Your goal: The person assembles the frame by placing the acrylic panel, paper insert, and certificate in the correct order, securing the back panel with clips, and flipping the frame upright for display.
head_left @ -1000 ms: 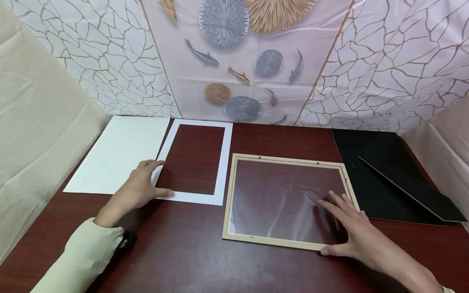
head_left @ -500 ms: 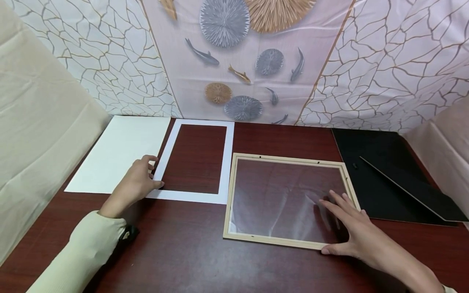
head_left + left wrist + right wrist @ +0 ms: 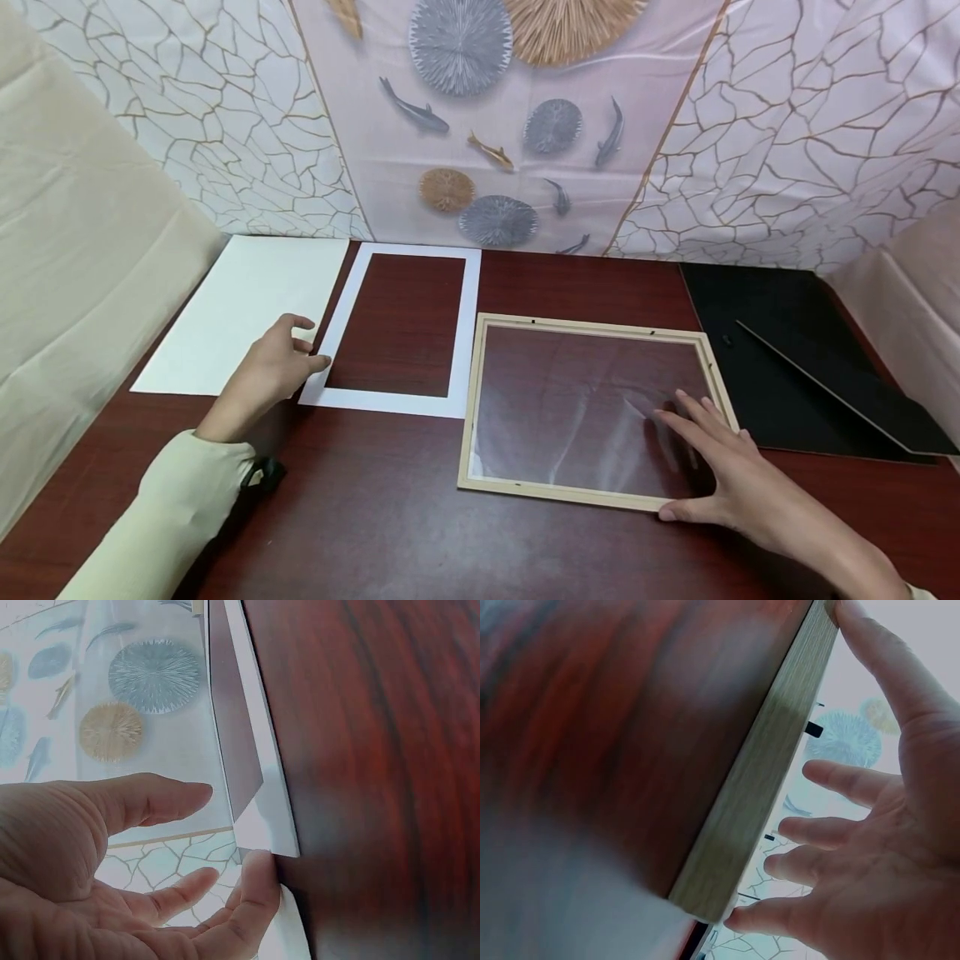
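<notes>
A white picture mat [image 3: 457, 333] with a rectangular opening lies on the dark red table, its right side close to the wooden picture frame [image 3: 562, 493]. My left hand [image 3: 273, 362] hovers over the mat's left edge and the white sheet beside it, thumb and fingers apart. In the left wrist view, a fingertip [image 3: 260, 864] is right at the corner of the mat [image 3: 274, 802]. My right hand [image 3: 723, 467] rests at the frame's near right corner, thumb at its front edge and fingers spread over the clear pane [image 3: 570, 408]. The right wrist view shows the frame's side [image 3: 742, 795] beside the spread fingers.
A white sheet [image 3: 262, 292] lies at the far left. On the right, a black board [image 3: 757, 308] lies flat with a tilted black flap [image 3: 847, 383] standing up from it and a small black piece [image 3: 727, 341] on it. Patterned cloth [image 3: 420, 192] hangs behind the table.
The mat has slid slightly right, up to the frame. My left hand has let go of its near left corner and drawn back left. My right hand and the frame stay put.
</notes>
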The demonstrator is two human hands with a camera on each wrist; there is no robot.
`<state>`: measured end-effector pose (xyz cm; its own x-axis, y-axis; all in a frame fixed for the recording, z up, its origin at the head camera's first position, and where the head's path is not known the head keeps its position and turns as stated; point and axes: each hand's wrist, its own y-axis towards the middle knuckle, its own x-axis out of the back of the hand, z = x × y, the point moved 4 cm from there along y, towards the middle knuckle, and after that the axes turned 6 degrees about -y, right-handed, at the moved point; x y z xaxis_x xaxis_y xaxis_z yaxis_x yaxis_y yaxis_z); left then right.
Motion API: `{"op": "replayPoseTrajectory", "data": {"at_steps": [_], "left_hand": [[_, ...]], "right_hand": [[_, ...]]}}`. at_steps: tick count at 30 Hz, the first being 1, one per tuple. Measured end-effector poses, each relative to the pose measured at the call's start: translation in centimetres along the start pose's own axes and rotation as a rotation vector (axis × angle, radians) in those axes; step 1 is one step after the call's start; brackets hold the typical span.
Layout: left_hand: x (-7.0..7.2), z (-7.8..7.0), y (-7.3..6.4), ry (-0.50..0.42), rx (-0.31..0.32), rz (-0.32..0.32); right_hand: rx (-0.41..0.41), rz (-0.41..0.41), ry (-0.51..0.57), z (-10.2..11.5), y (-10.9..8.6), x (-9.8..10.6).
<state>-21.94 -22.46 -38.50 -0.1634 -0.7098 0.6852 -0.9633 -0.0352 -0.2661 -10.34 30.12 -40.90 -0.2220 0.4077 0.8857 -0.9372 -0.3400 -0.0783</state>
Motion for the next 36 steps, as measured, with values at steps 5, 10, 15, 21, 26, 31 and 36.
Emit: {"op": "replayPoseTrajectory", "data": {"at_steps": [5, 10, 15, 21, 26, 31, 36], "left_hand": [[0.0, 0.4, 0.1, -0.097, 0.000, 0.006], [0.1, 0.6, 0.2, -0.143, -0.025, 0.017], [-0.2, 0.7, 0.5, -0.161, -0.059, 0.036], [-0.4, 0.8, 0.5, -0.176, -0.113, 0.060], [-0.5, 0.5, 0.1, -0.101, -0.161, 0.053], [-0.4, 0.3, -0.3, -0.078, -0.143, 0.053], [-0.4, 0.4, -0.8, -0.193, -0.126, 0.076]], "right_hand": [[-0.006, 0.007, 0.000, -0.1, 0.1, 0.1], [-0.008, 0.008, 0.008, -0.2, 0.0, 0.1], [-0.011, 0.015, 0.017, -0.3, 0.0, 0.1], [-0.020, 0.027, 0.019, -0.3, 0.1, 0.1], [-0.016, 0.024, 0.017, -0.3, 0.0, 0.1], [-0.017, 0.025, 0.018, -0.4, 0.0, 0.1], [-0.015, 0.021, 0.013, -0.4, -0.1, 0.1]]}}
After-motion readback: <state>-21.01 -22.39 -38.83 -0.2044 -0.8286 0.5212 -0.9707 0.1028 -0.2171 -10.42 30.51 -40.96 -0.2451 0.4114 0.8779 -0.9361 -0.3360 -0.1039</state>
